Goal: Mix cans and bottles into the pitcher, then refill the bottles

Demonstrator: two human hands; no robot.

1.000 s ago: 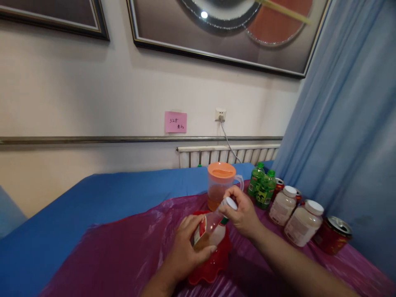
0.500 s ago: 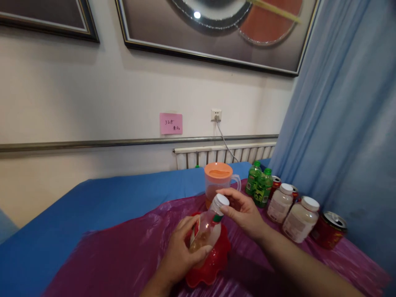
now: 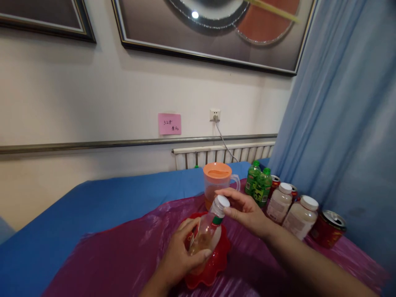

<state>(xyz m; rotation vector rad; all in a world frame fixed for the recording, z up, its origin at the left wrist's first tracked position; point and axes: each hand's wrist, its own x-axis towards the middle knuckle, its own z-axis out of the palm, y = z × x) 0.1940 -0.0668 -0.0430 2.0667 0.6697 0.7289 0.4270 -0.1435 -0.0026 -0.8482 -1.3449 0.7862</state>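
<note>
My left hand (image 3: 179,253) is wrapped round the body of a clear plastic bottle (image 3: 206,236), which tilts up to the right. Some pale amber liquid sits in the bottle, and a green and red label band shows near its neck. At its top is a white cap (image 3: 222,201). The thumb and fingers of my right hand (image 3: 246,212) close on the cap's right and far sides; the far fingertips are partly hidden. Beneath the bottle lies a red dish (image 3: 221,258) with a wavy rim, on purple plastic sheeting (image 3: 123,251).
Just behind the bottle stands a clear pitcher (image 3: 210,187) with an orange lid. To the right are two green bottles (image 3: 262,187), two white-capped jars (image 3: 300,220) and several red cans (image 3: 328,231). A blue curtain (image 3: 334,115) hangs at the right.
The bottle's liquid, foamy and bubbly before, looks calmer now. Both hands keep nearly the same places on the bottle and cap; the view has shifted slightly.
</note>
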